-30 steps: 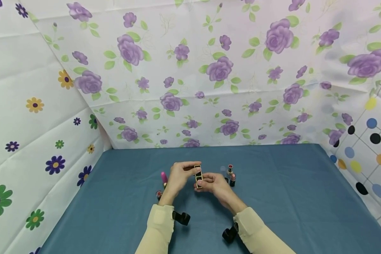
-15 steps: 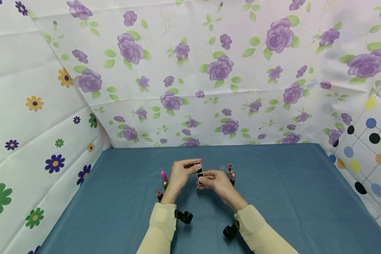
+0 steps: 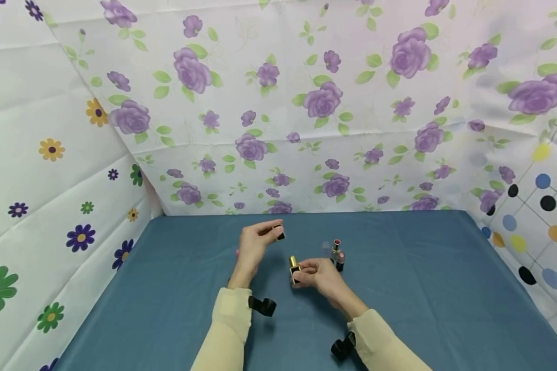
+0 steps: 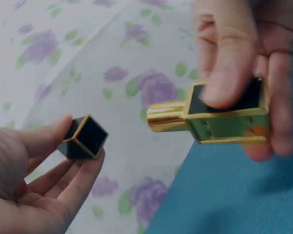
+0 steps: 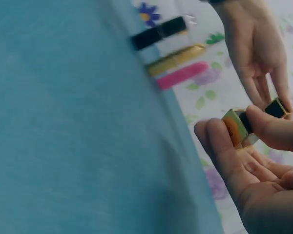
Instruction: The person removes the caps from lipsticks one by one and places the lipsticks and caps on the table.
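My left hand (image 3: 249,252) pinches a black lipstick cap (image 3: 280,234) with gold edges between thumb and fingers. In the left wrist view the cap (image 4: 87,139) is square, its end turned towards the lipstick. Lower and to the right, my right hand (image 3: 324,277) grips the square lipstick base (image 3: 296,275), thumb across a black side panel. A shiny gold tube (image 4: 167,116) sticks out of the base and points at the cap, with a gap between them. No lipstick colour shows at the tube's end. In the right wrist view fingers partly cover the base (image 5: 238,124).
Right of my right hand stand a red lipstick (image 3: 336,246) and a pinkish one (image 3: 341,262), near a clear piece (image 3: 326,247). The right wrist view shows a pink-topped lipstick (image 5: 183,74) with a gold body and a black tube (image 5: 158,34) on the blue cloth (image 5: 78,126).
The cap has come off the lipstick. My left hand has moved up and left with it, while my right hand has lowered slightly with the base, baring the gold tube.
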`<state>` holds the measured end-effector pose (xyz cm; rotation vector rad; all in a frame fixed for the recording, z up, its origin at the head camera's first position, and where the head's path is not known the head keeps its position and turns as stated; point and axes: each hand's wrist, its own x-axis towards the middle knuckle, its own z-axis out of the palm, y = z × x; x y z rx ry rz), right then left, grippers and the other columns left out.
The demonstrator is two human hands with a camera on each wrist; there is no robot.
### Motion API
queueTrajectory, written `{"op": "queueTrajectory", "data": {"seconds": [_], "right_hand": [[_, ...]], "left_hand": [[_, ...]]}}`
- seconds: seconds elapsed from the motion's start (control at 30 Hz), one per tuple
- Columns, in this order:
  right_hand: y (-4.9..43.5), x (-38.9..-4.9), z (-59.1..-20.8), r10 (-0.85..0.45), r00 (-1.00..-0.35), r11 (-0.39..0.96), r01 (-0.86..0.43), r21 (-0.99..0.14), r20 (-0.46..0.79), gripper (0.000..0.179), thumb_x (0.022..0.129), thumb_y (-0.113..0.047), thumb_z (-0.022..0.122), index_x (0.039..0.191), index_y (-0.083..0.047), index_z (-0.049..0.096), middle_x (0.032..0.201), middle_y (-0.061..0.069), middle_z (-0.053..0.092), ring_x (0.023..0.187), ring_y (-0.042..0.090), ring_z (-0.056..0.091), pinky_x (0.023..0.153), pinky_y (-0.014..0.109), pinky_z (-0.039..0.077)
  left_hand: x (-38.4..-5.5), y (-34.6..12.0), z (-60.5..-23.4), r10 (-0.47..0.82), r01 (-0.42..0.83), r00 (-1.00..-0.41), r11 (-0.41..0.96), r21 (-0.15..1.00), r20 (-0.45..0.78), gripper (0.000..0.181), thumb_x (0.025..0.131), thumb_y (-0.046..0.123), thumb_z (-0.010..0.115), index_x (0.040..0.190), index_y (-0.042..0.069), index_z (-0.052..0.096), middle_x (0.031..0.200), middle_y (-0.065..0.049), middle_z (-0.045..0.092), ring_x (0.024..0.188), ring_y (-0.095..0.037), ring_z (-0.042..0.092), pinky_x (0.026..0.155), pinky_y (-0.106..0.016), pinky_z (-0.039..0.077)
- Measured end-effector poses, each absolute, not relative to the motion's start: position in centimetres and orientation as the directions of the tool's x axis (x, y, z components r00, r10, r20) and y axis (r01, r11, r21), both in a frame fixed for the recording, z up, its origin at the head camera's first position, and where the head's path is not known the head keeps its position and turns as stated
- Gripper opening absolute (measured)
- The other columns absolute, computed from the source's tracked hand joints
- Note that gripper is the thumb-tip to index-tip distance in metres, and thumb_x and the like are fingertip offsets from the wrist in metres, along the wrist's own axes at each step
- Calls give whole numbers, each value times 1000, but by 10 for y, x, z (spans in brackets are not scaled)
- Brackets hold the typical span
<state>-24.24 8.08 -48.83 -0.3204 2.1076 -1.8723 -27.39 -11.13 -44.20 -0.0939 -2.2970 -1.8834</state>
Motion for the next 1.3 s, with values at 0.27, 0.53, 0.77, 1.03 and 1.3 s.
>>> {"op": "queueTrajectory", "data": {"seconds": [0.27,0.53,0.77,1.03,1.3], "right_hand": [[86,-249,-479,-374,-926,105,12,-994,-51,38,101,-9,69,131,13,60,113,25,73,97,34,75,94,52,58],[89,-249,-484,-390,-919,121,1,-993,-49,41,101,-13,71,132,12,60,113,24,73,97,34,75,93,52,58],[96,-250,-479,-387,-921,125,-4,-992,-45,44,102,-14,70,135,11,57,118,27,70,100,36,73,94,54,58],[107,-252,-465,-312,-950,155,-29,-987,-21,47,101,-15,71,138,10,56,116,22,72,104,45,71,94,56,57],[122,-252,-457,-294,-955,185,-27,-982,-29,44,101,-18,72,137,3,58,116,16,74,107,44,70,99,58,53]], "left_hand": [[-273,-90,-438,-9,226,-971,291,929,240,27,97,20,77,123,12,79,111,-5,78,100,-19,73,86,-41,60],[-271,-96,-442,-10,217,-974,248,944,226,28,97,21,77,124,12,78,115,-4,77,102,-21,72,90,-44,59],[-271,-98,-447,6,195,-980,255,947,200,29,97,22,77,124,14,78,116,-4,76,105,-21,71,93,-45,58],[-271,-97,-453,15,189,-981,312,931,194,29,97,27,76,125,17,78,118,-2,76,108,-21,71,93,-46,57],[-267,-90,-459,93,209,-978,329,921,189,30,100,20,74,129,13,76,120,-6,75,107,-25,71,89,-45,60]]}}
